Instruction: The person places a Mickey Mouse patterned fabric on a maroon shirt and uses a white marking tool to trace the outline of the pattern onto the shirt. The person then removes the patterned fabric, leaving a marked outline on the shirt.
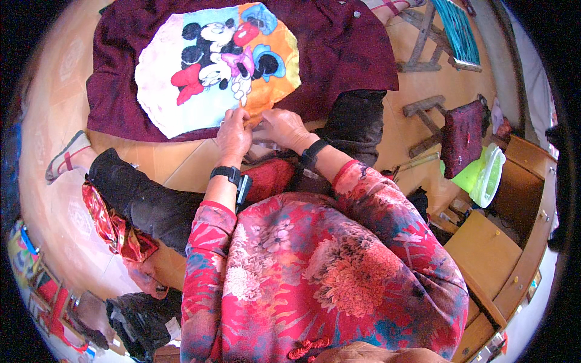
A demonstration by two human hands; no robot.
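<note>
A plush cloth piece (pixel 170 86) printed with cartoon mice lies face up on a dark maroon cloth (pixel 340 50). Its outline is uneven, with white, light blue and orange areas. At its near orange edge, my left hand (pixel 234 134) pinches the fabric between thumb and fingers. Close beside it, my right hand (pixel 287 129) grips the same edge with its fingertips. Whether anything small sits between the fingertips is too fine to tell. Both wrists wear black straps. The maroon cloth spreads over my dark-trousered right leg (pixel 356 122), and whatever else lies beneath it is hidden.
A folding stool with a teal corded seat (pixel 458 31) stands at far right. Nearer are a maroon cushion (pixel 463 136) on a wooden frame, a lime-green bucket (pixel 492 177) and a wooden cabinet (pixel 485 247). Shiny red fabric (pixel 118 222) and a black plastic bag (pixel 143 317) lie at left.
</note>
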